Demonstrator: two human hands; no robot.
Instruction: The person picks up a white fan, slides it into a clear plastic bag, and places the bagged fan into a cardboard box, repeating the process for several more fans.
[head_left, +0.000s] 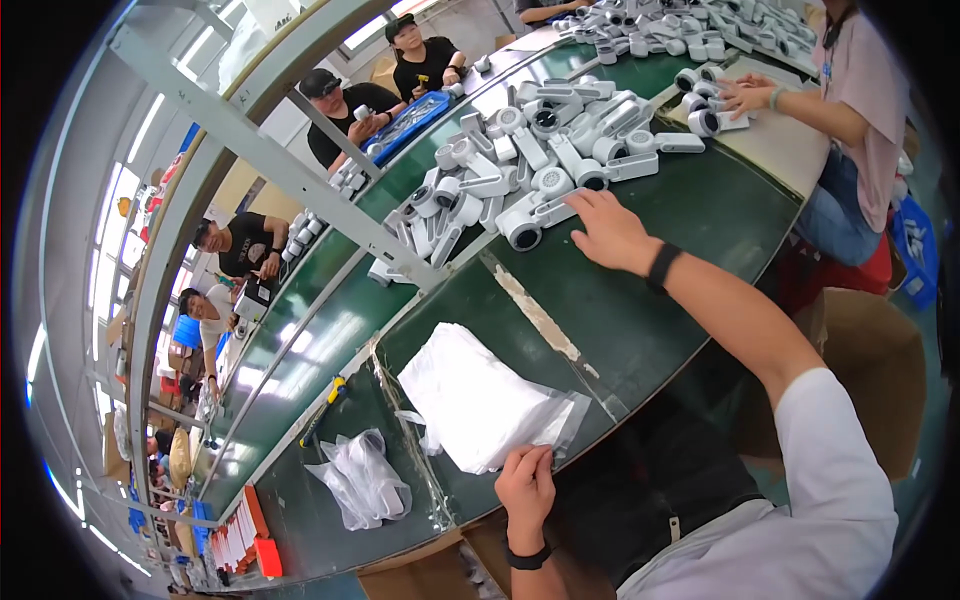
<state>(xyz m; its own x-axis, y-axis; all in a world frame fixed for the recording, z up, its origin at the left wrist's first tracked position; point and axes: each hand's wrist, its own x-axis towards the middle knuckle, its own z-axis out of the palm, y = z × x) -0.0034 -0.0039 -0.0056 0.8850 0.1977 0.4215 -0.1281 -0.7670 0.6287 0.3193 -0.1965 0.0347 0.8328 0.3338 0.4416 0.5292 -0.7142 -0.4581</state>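
My left hand (pixel 525 485) is closed in a pinch at the near edge of a stack of white plastic bags (pixel 470 395), which lies flat on the green worktable (pixel 410 480). My right hand (pixel 612 232) is stretched out to the front of a large heap of white handheld devices (pixel 520 150) with round heads and flat handles. Its fingertips are at the handle end of one such device (pixel 523 228), whose dark round face shows. The thumb is apart from the fingers. Whether the fingertips press on the handle I cannot tell.
Left of the stack lies a bagged white item (pixel 362 482) near a yellow-and-black tool (pixel 325 408). A grey metal post (pixel 270 150) rises beside the heap. A co-worker's hands (pixel 750 95) handle similar devices at the right. An orange bin (pixel 262 545) stands far left, a cardboard box (pixel 870 370) at lower right.
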